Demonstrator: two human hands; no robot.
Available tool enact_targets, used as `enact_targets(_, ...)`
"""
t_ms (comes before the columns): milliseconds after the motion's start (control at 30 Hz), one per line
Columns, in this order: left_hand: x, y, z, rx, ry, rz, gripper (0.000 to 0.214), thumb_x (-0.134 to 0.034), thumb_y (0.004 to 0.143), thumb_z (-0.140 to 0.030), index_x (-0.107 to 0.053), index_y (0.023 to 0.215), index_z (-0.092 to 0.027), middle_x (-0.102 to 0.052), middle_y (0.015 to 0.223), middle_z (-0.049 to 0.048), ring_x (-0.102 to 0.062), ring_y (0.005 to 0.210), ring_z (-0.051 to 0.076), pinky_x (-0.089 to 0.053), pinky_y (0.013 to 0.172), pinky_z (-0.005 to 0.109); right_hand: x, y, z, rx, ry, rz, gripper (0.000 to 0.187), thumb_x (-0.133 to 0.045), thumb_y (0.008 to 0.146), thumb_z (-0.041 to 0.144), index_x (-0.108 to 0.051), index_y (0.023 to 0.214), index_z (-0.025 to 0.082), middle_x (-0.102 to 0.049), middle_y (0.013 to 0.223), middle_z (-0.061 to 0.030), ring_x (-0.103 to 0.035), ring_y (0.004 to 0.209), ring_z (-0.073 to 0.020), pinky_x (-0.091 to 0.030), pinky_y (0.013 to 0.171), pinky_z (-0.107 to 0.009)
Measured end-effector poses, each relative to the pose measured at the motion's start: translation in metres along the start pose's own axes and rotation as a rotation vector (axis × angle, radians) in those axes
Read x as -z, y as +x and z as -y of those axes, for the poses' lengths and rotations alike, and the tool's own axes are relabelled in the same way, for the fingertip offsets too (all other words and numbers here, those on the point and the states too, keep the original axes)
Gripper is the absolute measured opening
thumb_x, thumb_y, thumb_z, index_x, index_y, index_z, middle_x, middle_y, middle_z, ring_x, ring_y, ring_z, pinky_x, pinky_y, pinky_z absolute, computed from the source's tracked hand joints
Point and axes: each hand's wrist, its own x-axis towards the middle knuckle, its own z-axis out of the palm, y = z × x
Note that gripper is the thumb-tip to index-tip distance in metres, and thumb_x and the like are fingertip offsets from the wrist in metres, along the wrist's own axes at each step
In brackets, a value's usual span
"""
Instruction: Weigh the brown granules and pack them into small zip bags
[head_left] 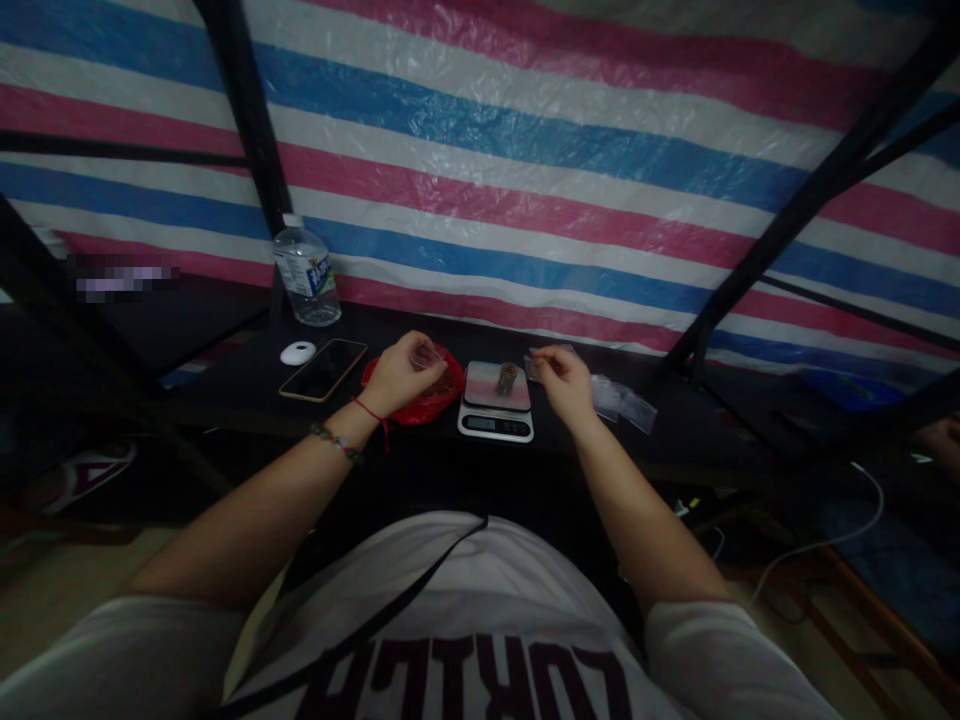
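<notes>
My left hand [405, 372] is closed around a small clear plastic cup-like thing [427, 356], held over the red plastic bag [435, 408]. Loose brownish bits lie inside that open bag. To its right stands a white kitchen scale [495, 425] with a metal-looking top. On the scale rests a small clear packet [507, 379] with brownish contents. Beyond the scale's right side, my right hand [564, 382] pinches a small clear plastic bag [532, 366] between thumb and fingers. Several flat clear bags [619, 398] lie on the black table just right of that hand.
A smartphone [324, 370], a white earbud case [298, 353] and a large clear bottle [306, 270] stand or lie at the left. Black metal posts [750, 265] frame the table, and a striped plastic sheet [487, 180] hangs behind it. A cable [817, 545] loops at the lower right.
</notes>
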Motion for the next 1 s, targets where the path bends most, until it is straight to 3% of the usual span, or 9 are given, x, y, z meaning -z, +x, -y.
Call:
enact_targets(300,-0.001,0.008,0.033,0.053,0.099,-0.031,0.03,-0.063,0.072,-0.044,-0.057,0.087,-0.019,-0.067,0.084,0.0032,-0.063,0.077,0.019,-0.049,0.072,0.029,-0.001,0.001,-0.019,-0.023,-0.067,-0.023,0.021,-0.054,0.078,0.028,-0.071,0.087,0.019,-0.069,0.085,-0.0042,-0.062,0.075,-0.0179,-0.048,0.07,-0.031)
enact_targets(667,0.009,0.009,0.029,0.093,0.145,-0.057,0.027,-0.062,0.072,-0.04,-0.059,0.088,-0.019,-0.069,0.087,0.0045,-0.063,0.075,0.019,-0.049,0.072,0.028,-0.002,0.001,-0.038,-0.104,-0.059,0.011,0.024,-0.053,0.078,0.03,-0.069,0.092,0.018,-0.069,0.093,-0.0074,-0.063,0.081,-0.0198,-0.051,0.073,-0.034)
enact_targets(1000,0.009,0.009,0.033,0.105,0.181,-0.05,0.026,-0.061,0.072,-0.04,-0.059,0.087,-0.02,-0.069,0.086,0.0042,-0.064,0.076,0.019,-0.048,0.071,0.028,-0.027,0.003,-0.061,-0.18,-0.118,0.124,0.05,-0.066,0.071,0.039,-0.061,0.116,0.017,-0.064,0.116,-0.0127,-0.059,0.11,-0.0258,-0.044,0.099,-0.044)
